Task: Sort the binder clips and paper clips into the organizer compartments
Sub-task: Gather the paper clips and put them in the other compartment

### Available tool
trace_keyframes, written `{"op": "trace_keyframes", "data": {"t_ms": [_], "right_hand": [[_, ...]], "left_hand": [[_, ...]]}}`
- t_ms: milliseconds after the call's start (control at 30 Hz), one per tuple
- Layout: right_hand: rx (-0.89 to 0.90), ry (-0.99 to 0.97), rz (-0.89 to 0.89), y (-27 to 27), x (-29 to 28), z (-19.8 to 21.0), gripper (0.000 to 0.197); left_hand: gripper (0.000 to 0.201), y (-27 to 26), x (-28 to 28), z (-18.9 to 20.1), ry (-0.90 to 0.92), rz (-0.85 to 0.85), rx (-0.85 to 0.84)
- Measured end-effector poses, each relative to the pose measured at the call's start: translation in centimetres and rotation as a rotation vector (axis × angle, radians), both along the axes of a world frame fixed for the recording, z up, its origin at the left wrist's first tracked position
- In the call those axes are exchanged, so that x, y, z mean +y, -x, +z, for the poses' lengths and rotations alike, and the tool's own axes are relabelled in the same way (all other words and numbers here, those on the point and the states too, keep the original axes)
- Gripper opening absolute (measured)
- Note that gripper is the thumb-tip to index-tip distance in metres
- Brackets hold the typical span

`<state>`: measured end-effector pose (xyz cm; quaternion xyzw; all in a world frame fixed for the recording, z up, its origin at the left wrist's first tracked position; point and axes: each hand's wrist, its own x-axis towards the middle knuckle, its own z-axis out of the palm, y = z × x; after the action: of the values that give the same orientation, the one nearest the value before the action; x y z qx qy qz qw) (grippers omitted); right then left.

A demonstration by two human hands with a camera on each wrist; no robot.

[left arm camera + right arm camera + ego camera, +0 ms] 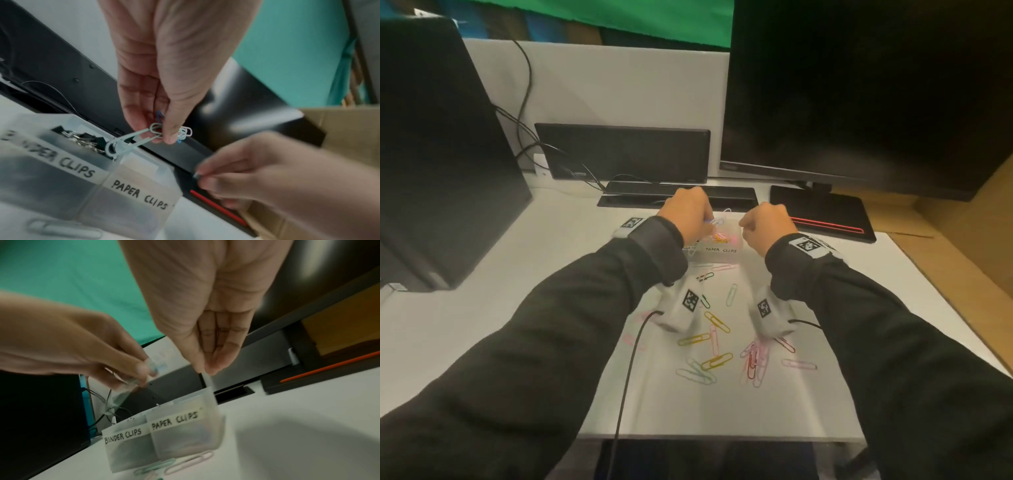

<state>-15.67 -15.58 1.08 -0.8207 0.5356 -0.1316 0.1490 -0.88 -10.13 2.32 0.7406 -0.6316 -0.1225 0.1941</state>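
- The left hand (164,65) hangs above the organizer (131,206), and its thumb and fingertips (170,136) pinch a small tangle of paper clips (131,142); pale ones, a white one and a blue one hang together from the pinch.
- The lowest pale clip of this tangle reaches down over the inner wall between the two compartments; I cannot tell if it touches the wall.
- The right hand (207,318) is just beside the left one, over the right end of the organizer. Its thumb and fingers are pressed together at the tips, and in the right wrist view a thin pale strip (207,381) shows below the tips. It is too blurred to say what it is, so I cannot tell if this hand is grasping something.
- The organizer is a frosted plastic box with two compartments side by side, and it stands on the white desk (482,308) in front of both hands.
- The left compartment has the label "BINDER CLIPS" (123,436) and contains black binder clips (82,138) with silver handles.
- The right compartment has the label "PAPER CLIPS" (174,420); in the head view, yellow and pink clips are visible inside it.
- Many loose paper clips (717,359) in yellow, pink, green and red lie spread on the desk nearer to the person, between the two forearms, and a few lie just beside the front wall of the organizer.
- Behind the organizer there is a black monitor (859,85) on a stand with a red line (825,224), and at the far left a black computer case (431,154).
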Motion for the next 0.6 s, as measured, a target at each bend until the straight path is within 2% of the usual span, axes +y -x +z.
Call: {"op": "trace_keyframes", "data": {"t_ms": [33,167,233,400,600], "right_hand": [[0.015,0.009,0.003,1.0,0.2,0.0,0.03],[0.078,-0.013,0.052,5.1,1.1,-0.5,0.025],[0.084,-0.044,0.044,6.7,1.5,-0.6,0.024],[0.074,-0.048,0.045,8.5,2.1,-0.9,0.025],[0.116,-0.11,0.122,7.2,2.8,-1.3,0.032]], "left_hand": [[0.008,0.5,-1.2,0.0,-0.006,0.003,-0.018],[0.037,2.6,-5.1,-1.5,-0.12,-0.002,-0.142],[0.045,3.3,-6.2,-2.5,-0.187,-0.002,-0.184],[0.041,4.0,-7.1,-4.3,-0.203,0.052,-0.183],[0.044,2.7,-6.8,-3.2,-0.11,0.129,-0.063]]}}
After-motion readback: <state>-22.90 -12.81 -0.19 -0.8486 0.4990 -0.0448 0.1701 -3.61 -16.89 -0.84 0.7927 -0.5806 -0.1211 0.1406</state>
